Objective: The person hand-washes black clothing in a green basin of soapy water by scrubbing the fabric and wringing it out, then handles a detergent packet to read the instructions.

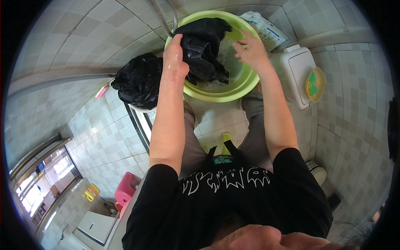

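Observation:
A dark, wet garment (203,47) with a stitched waistband is bunched over a light green plastic basin (215,97). My left hand (176,56) grips it at the left, thumb up, with most of the fingers hidden. Over the basin's right side, my right hand (252,51) has its fingers apart and nothing in them. It looks slightly blurred and sits apart from the cloth. Cloudy, sudsy water (232,59) shows below it. The lower end of the garment hangs down to the suds.
Left of the basin stands a container lined with a black plastic bag (139,81). A flexible metal shower hose (157,15) hangs behind. At right are a detergent bag (265,31) and a white lidded bin (298,65) carrying a soap dish (319,90). A pink stool (126,189) stands lower left.

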`<action>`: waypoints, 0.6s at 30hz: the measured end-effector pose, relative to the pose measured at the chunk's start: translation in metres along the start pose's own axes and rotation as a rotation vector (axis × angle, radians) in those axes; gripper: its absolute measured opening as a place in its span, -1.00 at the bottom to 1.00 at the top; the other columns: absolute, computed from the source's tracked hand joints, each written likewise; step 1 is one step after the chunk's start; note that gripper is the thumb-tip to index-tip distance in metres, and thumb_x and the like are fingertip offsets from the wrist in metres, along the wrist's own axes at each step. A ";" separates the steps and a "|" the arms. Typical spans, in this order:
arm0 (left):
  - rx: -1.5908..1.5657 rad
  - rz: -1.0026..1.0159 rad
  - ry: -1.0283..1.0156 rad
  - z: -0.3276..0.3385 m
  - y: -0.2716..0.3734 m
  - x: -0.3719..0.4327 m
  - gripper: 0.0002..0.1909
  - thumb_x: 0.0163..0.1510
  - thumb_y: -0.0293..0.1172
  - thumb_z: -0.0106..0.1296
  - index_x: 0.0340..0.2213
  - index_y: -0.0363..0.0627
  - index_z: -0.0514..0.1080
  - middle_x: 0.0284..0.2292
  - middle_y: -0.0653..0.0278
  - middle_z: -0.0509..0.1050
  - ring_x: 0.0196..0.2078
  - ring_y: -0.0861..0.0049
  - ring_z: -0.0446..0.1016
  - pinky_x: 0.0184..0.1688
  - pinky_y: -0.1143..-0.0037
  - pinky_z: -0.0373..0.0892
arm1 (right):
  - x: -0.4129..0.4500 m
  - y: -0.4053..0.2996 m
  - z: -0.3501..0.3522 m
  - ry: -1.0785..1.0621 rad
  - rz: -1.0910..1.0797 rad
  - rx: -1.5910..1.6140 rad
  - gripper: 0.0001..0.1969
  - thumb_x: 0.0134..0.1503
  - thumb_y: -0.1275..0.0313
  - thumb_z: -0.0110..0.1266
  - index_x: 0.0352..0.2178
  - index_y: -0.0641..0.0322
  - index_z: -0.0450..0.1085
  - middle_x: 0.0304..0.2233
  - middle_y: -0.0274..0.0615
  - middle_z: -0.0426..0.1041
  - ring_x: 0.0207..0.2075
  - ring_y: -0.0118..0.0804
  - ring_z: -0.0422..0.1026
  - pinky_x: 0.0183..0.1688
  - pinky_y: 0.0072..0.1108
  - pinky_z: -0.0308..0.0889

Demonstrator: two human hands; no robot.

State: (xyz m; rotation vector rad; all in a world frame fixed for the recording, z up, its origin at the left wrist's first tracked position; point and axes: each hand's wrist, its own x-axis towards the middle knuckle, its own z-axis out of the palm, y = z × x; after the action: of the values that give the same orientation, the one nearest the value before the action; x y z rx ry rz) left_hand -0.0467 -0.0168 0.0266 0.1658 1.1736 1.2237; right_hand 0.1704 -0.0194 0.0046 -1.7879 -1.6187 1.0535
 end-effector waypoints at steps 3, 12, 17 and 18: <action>-0.013 0.035 -0.003 -0.016 -0.003 0.015 -0.62 0.05 -0.27 -0.06 -0.15 -0.29 0.34 -0.17 0.21 0.40 -0.16 0.45 0.38 -0.11 0.43 0.28 | -0.001 0.000 0.027 -0.262 -0.231 -0.263 -0.36 -0.03 0.26 0.04 0.06 0.34 0.10 -0.16 0.10 0.38 -0.15 0.04 0.38 -0.08 -0.41 0.28; -0.175 0.082 -0.077 -0.009 -0.001 0.011 -0.70 0.08 -0.34 -0.06 -0.20 -0.28 0.35 -0.25 0.23 0.44 -0.22 0.44 0.41 -0.17 0.49 0.33 | -0.032 -0.039 0.048 -0.349 -0.331 -0.268 -0.31 -0.08 0.19 0.11 0.00 0.45 0.13 0.00 0.14 0.22 0.00 0.03 0.26 0.01 -0.40 0.20; -0.205 0.104 -0.215 -0.013 -0.005 0.013 -0.70 0.09 -0.33 -0.07 -0.19 -0.29 0.34 -0.21 0.20 0.43 -0.15 0.40 0.40 -0.10 0.42 0.31 | -0.006 -0.018 0.068 -0.263 -0.321 -0.001 -0.46 -0.04 0.21 0.10 -0.10 0.39 0.24 -0.20 0.09 0.39 -0.14 0.00 0.37 -0.06 -0.41 0.24; -0.220 0.136 -0.299 -0.012 -0.004 0.011 -0.68 0.11 -0.31 -0.11 -0.17 -0.30 0.33 -0.17 0.17 0.43 -0.11 0.34 0.39 -0.04 0.37 0.29 | -0.004 -0.018 0.066 -0.222 -0.299 0.148 -0.50 -0.03 0.22 0.10 -0.14 0.38 0.27 -0.25 0.08 0.42 -0.19 -0.03 0.39 -0.09 -0.43 0.25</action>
State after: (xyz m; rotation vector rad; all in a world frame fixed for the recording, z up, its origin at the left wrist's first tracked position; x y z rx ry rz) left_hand -0.0548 -0.0150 0.0122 0.2574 0.7733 1.3842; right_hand 0.1064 -0.0295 -0.0184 -1.3212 -1.8177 1.2248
